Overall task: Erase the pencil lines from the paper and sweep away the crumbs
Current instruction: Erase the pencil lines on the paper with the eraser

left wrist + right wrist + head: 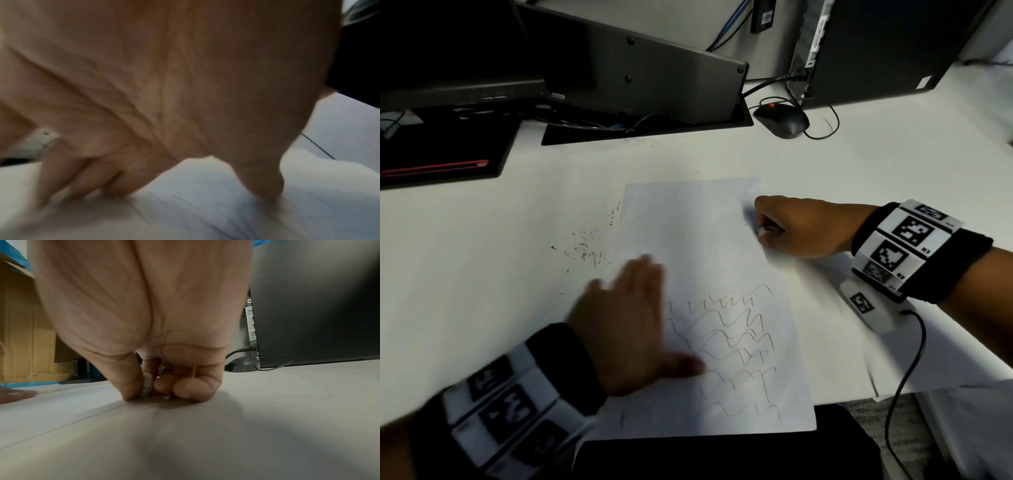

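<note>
At the centre of the white desk (482, 308): one sheet of white paper (688, 222), long edge running from 12 to 6 o'clock, its near edge at the desk's front. Upper half: plain, no marks visible. Lower half: rows of wavy pencil lines (739, 342), dark grey, some fainter toward the bottom. At 10 o'clock off the sheet's left edge: dark eraser crumbs (585, 245), scattered on the desk. My left hand (630, 329): flat on the sheet's left side, fingers straight and together, blurred. My right hand (796, 228): at 2 o'clock on the sheet's right edge, fingers curled, thumb and forefinger pinching a small whitish eraser (147, 384) against the paper. Beyond at 1 o'clock: black mouse (780, 120).
</note>
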Tool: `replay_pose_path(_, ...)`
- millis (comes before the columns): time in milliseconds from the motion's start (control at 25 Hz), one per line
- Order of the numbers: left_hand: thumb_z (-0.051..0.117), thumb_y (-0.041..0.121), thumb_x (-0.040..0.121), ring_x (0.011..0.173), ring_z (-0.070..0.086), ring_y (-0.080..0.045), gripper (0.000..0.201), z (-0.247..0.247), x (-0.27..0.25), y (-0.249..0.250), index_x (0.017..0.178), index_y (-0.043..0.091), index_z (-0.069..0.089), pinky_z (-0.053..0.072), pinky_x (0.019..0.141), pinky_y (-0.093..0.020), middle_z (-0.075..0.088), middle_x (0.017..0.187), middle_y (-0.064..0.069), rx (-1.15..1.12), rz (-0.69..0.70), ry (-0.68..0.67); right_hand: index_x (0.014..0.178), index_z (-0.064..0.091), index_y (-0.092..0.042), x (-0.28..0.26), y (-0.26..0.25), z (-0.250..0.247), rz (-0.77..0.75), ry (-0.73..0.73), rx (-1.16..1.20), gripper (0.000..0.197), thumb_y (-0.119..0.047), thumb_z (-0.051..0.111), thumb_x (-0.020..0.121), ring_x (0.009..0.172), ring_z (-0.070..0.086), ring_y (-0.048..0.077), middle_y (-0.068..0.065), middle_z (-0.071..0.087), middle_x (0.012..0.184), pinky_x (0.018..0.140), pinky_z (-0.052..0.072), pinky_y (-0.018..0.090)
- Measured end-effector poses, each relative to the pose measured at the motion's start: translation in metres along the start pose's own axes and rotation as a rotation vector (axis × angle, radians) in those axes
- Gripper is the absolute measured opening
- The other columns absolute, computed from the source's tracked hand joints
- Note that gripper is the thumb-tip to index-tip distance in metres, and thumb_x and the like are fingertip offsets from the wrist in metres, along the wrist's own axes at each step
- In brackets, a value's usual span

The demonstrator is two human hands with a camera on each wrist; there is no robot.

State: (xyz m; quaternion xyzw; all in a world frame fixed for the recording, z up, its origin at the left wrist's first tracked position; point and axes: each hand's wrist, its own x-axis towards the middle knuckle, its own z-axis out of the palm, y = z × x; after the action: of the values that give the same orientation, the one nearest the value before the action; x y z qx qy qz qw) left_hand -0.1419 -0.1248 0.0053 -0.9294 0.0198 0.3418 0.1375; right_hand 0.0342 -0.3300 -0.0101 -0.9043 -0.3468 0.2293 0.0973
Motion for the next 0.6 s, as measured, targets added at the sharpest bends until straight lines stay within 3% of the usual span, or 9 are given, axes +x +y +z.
replay_pose_path(80, -0.001, 0.101, 0.057, 0.116, 0.059, -0.02, 0.12, -0.013, -0.012, -0.017, 0.122, 0.019, 0.057, 0.047, 0.093, -0.031, 0.059, 0.13, -0.009, 0.046, -0.112, -0.057, 0.075, 0.037, -0.022, 0.0, 0.003, -0.001, -0.012, 0.013, 0.008, 0.02, -0.02, 0.049, 0.091, 0.068, 0.044, 0.018, 0.001, 0.053, 0.081, 0.066, 0.045, 0.037)
replay_pose_path(120, 0.008, 0.097, 0.066, 0.1, 0.064, -0.016, 0.1, -0.022, -0.014, -0.02, 0.105, 0.022, 0.062, 0.05, 0.088, -0.03, 0.065, 0.111, -0.001, 0.041, -0.1, -0.003, 0.076, 0.039, -0.022, 0.0, 0.003, -0.001, -0.019, 0.012, 0.017, 0.017, -0.02, 0.049, 0.09, 0.069, 0.046, 0.019, 0.001, 0.055, 0.082, 0.067, 0.047, 0.038)
replay_pose_path(160, 0.017, 0.092, 0.074, 0.098, 0.063, -0.016, 0.088, -0.032, -0.011, -0.017, 0.103, 0.022, 0.062, 0.051, 0.087, -0.03, 0.065, 0.108, 0.001, 0.015, -0.057, 0.075, 0.077, 0.042, -0.021, 0.0, 0.004, -0.002, -0.024, 0.011, 0.033, 0.015, -0.02, 0.05, 0.089, 0.069, 0.048, 0.018, 0.0, 0.057, 0.081, 0.068, 0.048, 0.038)
replay_pose_path(240, 0.035, 0.084, 0.081, 0.128, 0.049, -0.022, 0.086, -0.047, 0.014, 0.003, 0.133, 0.016, 0.048, 0.045, 0.101, -0.038, 0.048, 0.141, -0.007, -0.053, 0.14, 0.196, 0.082, 0.047, -0.018, 0.0, 0.005, -0.004, -0.026, 0.002, 0.062, 0.01, -0.021, 0.053, 0.089, 0.071, 0.05, 0.017, -0.002, 0.057, 0.081, 0.067, 0.048, 0.037)
replay_pose_path(280, 0.043, 0.081, 0.082, 0.144, 0.03, -0.023, 0.096, -0.053, 0.03, 0.019, 0.148, 0.012, 0.031, 0.037, 0.11, -0.043, 0.027, 0.158, -0.01, -0.082, 0.237, 0.211, 0.085, 0.048, -0.016, -0.001, 0.006, -0.005, -0.023, 0.003, 0.066, 0.009, -0.021, 0.054, 0.09, 0.071, 0.05, 0.017, -0.001, 0.057, 0.081, 0.067, 0.047, 0.036)
replay_pose_path(320, 0.048, 0.079, 0.081, 0.151, 0.012, -0.023, 0.108, -0.058, 0.043, 0.034, 0.156, 0.01, 0.014, 0.028, 0.117, -0.047, 0.006, 0.165, -0.01, -0.086, 0.305, 0.208, 0.086, 0.049, -0.014, -0.001, 0.006, -0.005, -0.022, 0.008, 0.057, 0.011, -0.022, 0.055, 0.09, 0.07, 0.048, 0.016, -0.001, 0.056, 0.081, 0.065, 0.045, 0.034)
replay_pose_path(400, 0.048, 0.082, 0.078, 0.153, -0.008, -0.021, 0.121, -0.06, 0.062, 0.049, 0.157, 0.009, -0.008, 0.015, 0.121, -0.052, -0.016, 0.165, -0.008, -0.048, 0.36, 0.179, 0.085, 0.048, -0.013, 0.0, 0.005, -0.005, -0.026, 0.016, 0.025, 0.014, -0.024, 0.055, 0.092, 0.067, 0.045, 0.014, -0.001, 0.053, 0.078, 0.061, 0.04, 0.027)
replay_pose_path(520, 0.039, 0.09, 0.074, 0.152, -0.015, -0.019, 0.127, -0.048, 0.071, 0.041, 0.156, 0.011, -0.016, 0.011, 0.121, -0.054, -0.022, 0.164, -0.006, -0.087, 0.283, 0.147, 0.082, 0.045, -0.015, 0.001, 0.005, -0.006, -0.009, 0.018, 0.003, 0.014, -0.023, 0.053, 0.092, 0.069, 0.046, 0.016, 0.001, 0.054, 0.08, 0.063, 0.042, 0.031)
replay_pose_path(600, 0.033, 0.095, 0.069, 0.153, 0.002, -0.027, 0.131, -0.046, 0.068, 0.024, 0.157, 0.006, -0.004, 0.024, 0.117, -0.053, -0.009, 0.165, -0.013, -0.079, 0.038, 0.114, 0.08, 0.044, -0.016, 0.002, 0.006, -0.006, 0.007, 0.011, -0.008, 0.013, -0.021, 0.051, 0.089, 0.068, 0.046, 0.018, 0.003, 0.056, 0.08, 0.064, 0.045, 0.037)
